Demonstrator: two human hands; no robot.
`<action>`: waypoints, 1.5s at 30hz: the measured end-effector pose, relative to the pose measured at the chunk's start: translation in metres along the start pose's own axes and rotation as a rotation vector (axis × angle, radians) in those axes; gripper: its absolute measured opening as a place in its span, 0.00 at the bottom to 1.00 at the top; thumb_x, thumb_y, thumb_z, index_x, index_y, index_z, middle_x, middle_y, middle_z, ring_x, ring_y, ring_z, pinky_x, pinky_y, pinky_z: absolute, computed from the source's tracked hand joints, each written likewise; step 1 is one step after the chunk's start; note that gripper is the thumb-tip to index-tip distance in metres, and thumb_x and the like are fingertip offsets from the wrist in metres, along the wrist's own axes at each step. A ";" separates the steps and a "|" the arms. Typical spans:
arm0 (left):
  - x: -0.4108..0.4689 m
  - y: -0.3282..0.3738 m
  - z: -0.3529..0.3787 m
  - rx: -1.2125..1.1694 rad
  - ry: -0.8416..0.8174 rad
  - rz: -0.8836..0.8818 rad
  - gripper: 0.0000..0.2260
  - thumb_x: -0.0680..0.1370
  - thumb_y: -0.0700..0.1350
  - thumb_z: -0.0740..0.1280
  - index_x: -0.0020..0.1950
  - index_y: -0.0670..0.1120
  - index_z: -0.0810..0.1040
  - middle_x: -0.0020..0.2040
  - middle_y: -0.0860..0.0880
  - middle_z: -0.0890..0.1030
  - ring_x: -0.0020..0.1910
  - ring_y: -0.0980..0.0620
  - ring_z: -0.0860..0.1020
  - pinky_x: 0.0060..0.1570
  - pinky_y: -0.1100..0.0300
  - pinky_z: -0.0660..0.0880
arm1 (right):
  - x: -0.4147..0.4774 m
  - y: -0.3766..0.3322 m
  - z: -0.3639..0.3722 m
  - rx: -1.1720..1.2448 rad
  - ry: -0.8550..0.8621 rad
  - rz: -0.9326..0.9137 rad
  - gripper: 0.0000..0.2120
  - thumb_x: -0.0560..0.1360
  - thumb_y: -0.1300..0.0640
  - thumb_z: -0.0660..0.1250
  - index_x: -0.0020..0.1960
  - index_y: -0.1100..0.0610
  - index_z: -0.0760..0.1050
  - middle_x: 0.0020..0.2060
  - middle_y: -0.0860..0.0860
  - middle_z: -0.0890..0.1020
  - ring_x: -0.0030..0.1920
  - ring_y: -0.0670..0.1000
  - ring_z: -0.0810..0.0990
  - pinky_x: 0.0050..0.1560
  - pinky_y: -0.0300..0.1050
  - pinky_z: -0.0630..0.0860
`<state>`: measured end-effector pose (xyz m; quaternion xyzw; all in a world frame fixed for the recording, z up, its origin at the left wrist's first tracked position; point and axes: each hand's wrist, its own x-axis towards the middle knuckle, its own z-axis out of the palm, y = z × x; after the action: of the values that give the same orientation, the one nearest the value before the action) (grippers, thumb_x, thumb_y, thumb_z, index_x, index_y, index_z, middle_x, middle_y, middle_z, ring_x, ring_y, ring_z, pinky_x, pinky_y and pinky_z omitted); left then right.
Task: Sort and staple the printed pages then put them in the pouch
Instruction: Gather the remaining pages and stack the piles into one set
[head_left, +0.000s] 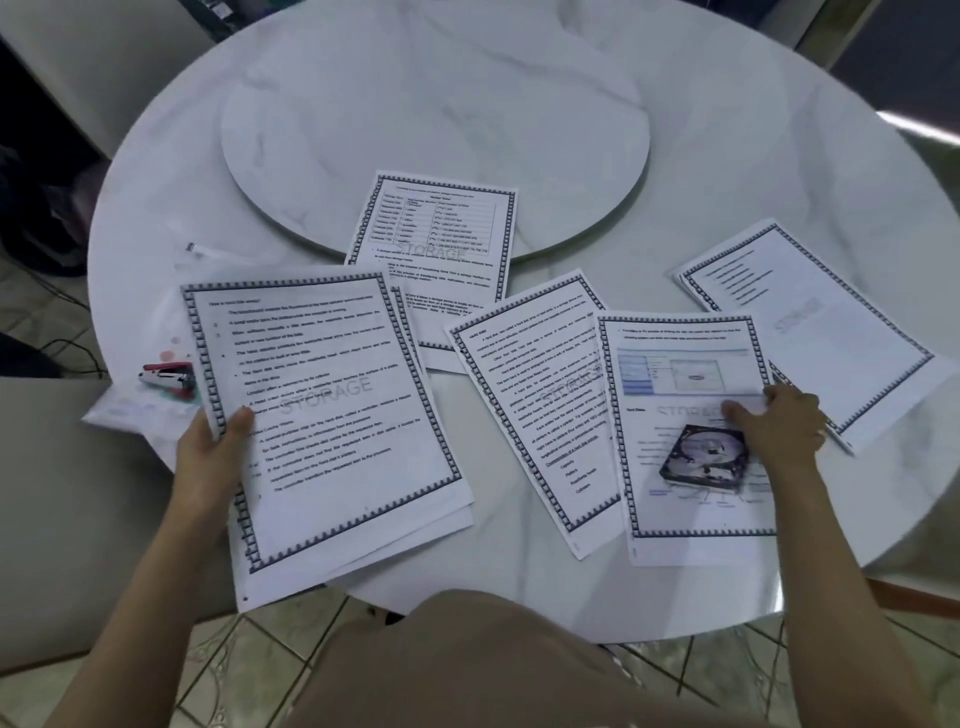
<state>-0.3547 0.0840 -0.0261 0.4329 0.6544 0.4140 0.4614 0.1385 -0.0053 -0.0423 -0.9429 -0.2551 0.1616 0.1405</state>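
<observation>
My left hand (210, 447) grips the left edge of a small stack of printed pages (332, 415), held over the table's near left side. My right hand (779, 421) rests with its fingers on the right edge of a page showing a hard-disk picture (691, 431). That page overlaps a text page (535, 400) to its left. Another page (810, 327) lies at the far right, and a page with a table (441, 244) lies in the middle. A red stapler (169, 380) sits on a clear plastic pouch (135, 405) at the left, partly hidden by the held stack.
The round white marble table (779, 156) carries a raised turntable disc (431, 119) at its centre. A pale chair (62, 493) stands to the near left. Tiled floor (260, 644) shows below the table's front edge.
</observation>
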 end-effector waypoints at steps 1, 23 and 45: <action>0.001 0.001 -0.004 -0.004 0.003 0.007 0.10 0.81 0.43 0.59 0.61 0.48 0.74 0.55 0.47 0.78 0.53 0.47 0.77 0.56 0.50 0.73 | 0.000 0.001 0.002 0.003 0.002 0.005 0.31 0.71 0.53 0.71 0.68 0.65 0.64 0.66 0.66 0.64 0.68 0.65 0.62 0.67 0.60 0.60; -0.013 -0.003 0.030 -0.055 -0.056 -0.101 0.16 0.80 0.44 0.59 0.67 0.42 0.69 0.58 0.42 0.77 0.52 0.42 0.77 0.54 0.47 0.73 | 0.007 0.015 -0.007 0.251 0.033 -0.021 0.12 0.74 0.53 0.63 0.49 0.62 0.76 0.45 0.60 0.77 0.52 0.61 0.75 0.50 0.50 0.66; -0.012 -0.021 0.043 -0.059 -0.085 -0.198 0.17 0.81 0.44 0.59 0.70 0.42 0.68 0.65 0.42 0.75 0.62 0.42 0.74 0.61 0.49 0.71 | -0.011 -0.057 -0.008 0.655 -0.176 -0.286 0.09 0.78 0.60 0.62 0.40 0.59 0.74 0.29 0.50 0.75 0.24 0.39 0.71 0.25 0.30 0.68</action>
<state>-0.3146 0.0724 -0.0527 0.3695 0.6615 0.3667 0.5399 0.1072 0.0348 -0.0130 -0.7854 -0.3303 0.2937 0.4335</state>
